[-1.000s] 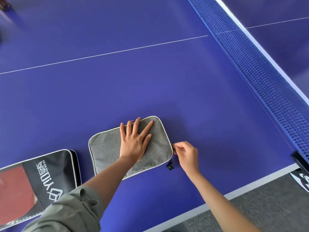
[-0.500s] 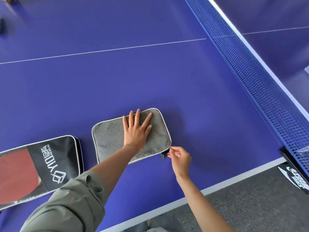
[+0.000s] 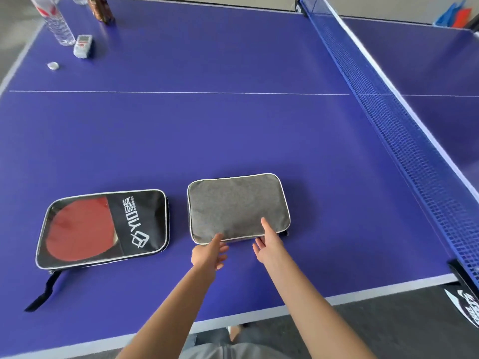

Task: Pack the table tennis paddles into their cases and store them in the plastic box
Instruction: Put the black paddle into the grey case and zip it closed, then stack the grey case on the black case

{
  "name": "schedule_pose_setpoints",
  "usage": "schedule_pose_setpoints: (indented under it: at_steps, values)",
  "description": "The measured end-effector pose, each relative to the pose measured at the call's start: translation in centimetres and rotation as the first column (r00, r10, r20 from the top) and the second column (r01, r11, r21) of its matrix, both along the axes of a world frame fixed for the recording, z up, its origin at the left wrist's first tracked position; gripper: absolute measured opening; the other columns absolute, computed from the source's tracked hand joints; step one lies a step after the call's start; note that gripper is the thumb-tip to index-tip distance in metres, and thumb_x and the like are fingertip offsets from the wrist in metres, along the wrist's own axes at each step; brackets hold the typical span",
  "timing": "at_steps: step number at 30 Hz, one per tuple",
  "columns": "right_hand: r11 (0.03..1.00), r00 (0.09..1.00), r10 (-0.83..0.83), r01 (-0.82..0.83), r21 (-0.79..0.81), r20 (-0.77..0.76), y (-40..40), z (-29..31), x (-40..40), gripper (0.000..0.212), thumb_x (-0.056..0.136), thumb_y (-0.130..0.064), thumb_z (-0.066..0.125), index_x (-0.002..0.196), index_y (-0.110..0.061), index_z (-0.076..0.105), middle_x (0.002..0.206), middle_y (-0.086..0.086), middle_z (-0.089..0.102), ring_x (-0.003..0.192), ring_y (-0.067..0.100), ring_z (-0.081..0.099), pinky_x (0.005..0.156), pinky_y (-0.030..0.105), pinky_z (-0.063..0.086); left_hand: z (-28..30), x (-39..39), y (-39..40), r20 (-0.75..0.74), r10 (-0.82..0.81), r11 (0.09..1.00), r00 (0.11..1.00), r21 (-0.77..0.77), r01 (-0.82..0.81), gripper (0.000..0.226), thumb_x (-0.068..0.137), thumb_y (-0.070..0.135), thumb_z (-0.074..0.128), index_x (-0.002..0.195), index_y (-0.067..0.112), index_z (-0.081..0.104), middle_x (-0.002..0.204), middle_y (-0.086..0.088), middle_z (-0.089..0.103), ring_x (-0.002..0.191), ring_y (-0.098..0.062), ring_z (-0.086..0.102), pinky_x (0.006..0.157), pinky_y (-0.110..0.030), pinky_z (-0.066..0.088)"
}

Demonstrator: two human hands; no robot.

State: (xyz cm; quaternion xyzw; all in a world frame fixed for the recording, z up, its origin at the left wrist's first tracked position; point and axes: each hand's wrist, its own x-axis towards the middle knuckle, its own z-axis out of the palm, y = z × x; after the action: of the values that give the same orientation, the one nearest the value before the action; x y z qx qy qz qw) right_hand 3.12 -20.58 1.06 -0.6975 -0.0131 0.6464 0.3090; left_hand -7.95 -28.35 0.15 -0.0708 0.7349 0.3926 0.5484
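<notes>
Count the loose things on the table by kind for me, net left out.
Paddle cases: 2, the grey case and the black case
Plastic bottles: 1
Bottle caps: 1
Small white boxes: 1
Brown containers: 1
Total: 6

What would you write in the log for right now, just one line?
grey case: flat on table | left hand: at its near edge | right hand: fingers on it | black case: paddle inside
</notes>
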Motion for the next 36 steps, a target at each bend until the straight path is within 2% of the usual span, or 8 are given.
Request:
schedule_pose_setpoints:
  at_steps: [5, 7, 11, 14, 16, 20, 26, 36]
  values:
    - [0.977, 0.969, 0.208, -0.199, -0.078, 0.131, 0.5, -0.6, -0.5, 0.056, 0.078, -0.052, 0.067, 0.117, -0.013, 0.055, 0.079, -0.002, 0.047, 0.087, 0.020, 0.050, 0.103, 0.038, 0.044, -0.3, 0.8, 0.9, 0.316, 0.238, 0.971, 0.919, -0.054, -0.233, 0.052, 0.077, 0.041, 0.074, 0.107, 0.003, 0.054, 0.082, -0.011, 0.059, 0.062, -0.021, 0.055, 0.057, -0.031, 0.048]
    - [0.960, 0.959, 0.279, -0.279, -0.018, 0.056, 0.6, -0.9, -0.4, 0.056, 0.087, -0.049, 0.057, 0.126, -0.010, 0.050, 0.086, -0.002, 0.048, 0.096, 0.020, 0.045, 0.107, 0.037, 0.040, 0.2, 1.1, 1.9, 0.352, 0.309, 0.951, 0.884, -0.080, -0.300, 0.063, 0.075, 0.047, 0.074, 0.118, 0.007, 0.053, 0.091, -0.008, 0.061, 0.074, -0.021, 0.061, 0.069, -0.032, 0.051]
    - [0.997, 0.998, 0.061, -0.060, -0.058, 0.012, 1.4, -0.5, -0.4, 0.038, 0.083, -0.036, 0.070, 0.103, -0.007, 0.055, 0.122, 0.005, 0.057, 0.110, 0.020, 0.057, 0.089, 0.027, 0.044, 1.0, 2.0, 3.9, 0.445, 0.321, 0.933, 0.836, 0.000, -0.359, 0.062, 0.085, 0.054, 0.057, 0.131, 0.014, 0.045, 0.140, -0.006, 0.046, 0.125, -0.022, 0.050, 0.100, -0.031, 0.042]
    - [0.999, 0.992, -0.048, 0.050, 0.013, -0.113, 1.3, 0.2, -0.8, 0.046, 0.084, -0.024, 0.071, 0.122, -0.006, 0.053, 0.096, 0.004, 0.060, 0.089, 0.019, 0.059, 0.093, 0.027, 0.047, 1.5, 2.2, 4.6, 0.459, 0.443, 0.872, 0.770, -0.021, -0.490, 0.048, 0.080, 0.051, 0.066, 0.110, 0.016, 0.054, 0.117, -0.003, 0.053, 0.094, -0.017, 0.055, 0.073, -0.023, 0.049]
    - [0.993, 0.974, -0.086, 0.102, 0.064, -0.208, 1.3, 0.3, -1.0, 0.041, 0.087, -0.016, 0.067, 0.123, -0.002, 0.053, 0.090, 0.008, 0.060, 0.086, 0.024, 0.061, 0.097, 0.034, 0.049, 1.1, 2.3, 4.8, 0.451, 0.522, 0.815, 0.724, -0.012, -0.580, 0.065, 0.074, 0.043, 0.076, 0.126, 0.014, 0.050, 0.124, -0.005, 0.057, 0.103, -0.021, 0.058, 0.073, -0.028, 0.051]
    - [0.971, 0.942, -0.111, 0.171, 0.165, -0.317, 1.4, 0.1, -1.4, 0.043, 0.089, -0.012, 0.062, 0.130, -0.003, 0.051, 0.126, 0.016, 0.060, 0.117, 0.034, 0.058, 0.099, 0.042, 0.048, 2.0, 2.3, 5.1, 0.539, 0.517, 0.732, 0.665, 0.124, -0.670, 0.062, 0.079, 0.018, 0.075, 0.133, 0.009, 0.045, 0.128, -0.012, 0.059, 0.106, -0.026, 0.062, 0.070, -0.034, 0.053]
    - [0.958, 0.925, -0.006, 0.115, 0.264, -0.380, 1.4, 0.8, -2.2, 0.047, 0.087, -0.005, 0.062, 0.132, -0.007, 0.050, 0.132, 0.013, 0.058, 0.119, 0.029, 0.058, 0.098, 0.042, 0.049, 4.0, -0.1, 5.1, 0.407, 0.580, 0.707, 0.706, 0.178, -0.684, 0.059, 0.075, 0.008, 0.076, 0.128, 0.008, 0.050, 0.123, -0.012, 0.063, 0.109, -0.028, 0.063, 0.079, -0.037, 0.053]
    - [0.923, 0.842, 0.172, 0.044, 0.382, -0.512, -3.5, 4.4, -11.1, 0.038, 0.088, -0.008, 0.060, 0.126, -0.006, 0.058, 0.116, 0.009, 0.066, 0.101, 0.022, 0.065, 0.088, 0.034, 0.052, 7.4, -9.9, -0.1, 0.369, 0.544, 0.671, 0.754, 0.348, -0.655, 0.057, 0.077, 0.012, 0.075, 0.129, 0.007, 0.052, 0.122, -0.011, 0.064, 0.101, -0.023, 0.065, 0.060, -0.028, 0.057]
